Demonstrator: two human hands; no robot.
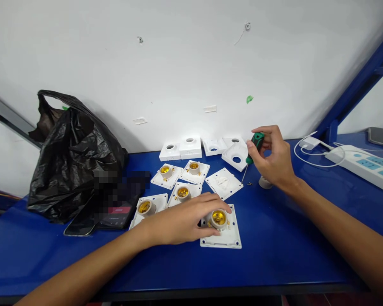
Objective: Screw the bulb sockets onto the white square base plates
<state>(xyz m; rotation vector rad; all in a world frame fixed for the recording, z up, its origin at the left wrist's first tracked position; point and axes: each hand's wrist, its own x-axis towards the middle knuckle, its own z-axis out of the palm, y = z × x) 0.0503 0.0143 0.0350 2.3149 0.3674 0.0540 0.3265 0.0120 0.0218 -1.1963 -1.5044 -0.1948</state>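
My left hand (191,217) is closed around the lamp socket (218,218), thumb in front and fingers behind. This socket has a brass-coloured inside and sits on a square white base plate (221,242) flat on the table. Raised at the right, my right hand (272,155) grips a green-handled screwdriver (255,148), its thin shaft pointing down near the corner of a bare base plate (222,183). Small screws (250,184) lie beside that plate. A loose white socket (264,182) is partly hidden below my right hand.
More sockets on plates (166,172) lie left of centre, with white covers (191,148) along the wall. A black plastic bag (73,161) and phones (83,219) are at left. A power strip (364,163) with white cables lies right on the blue table (274,263).
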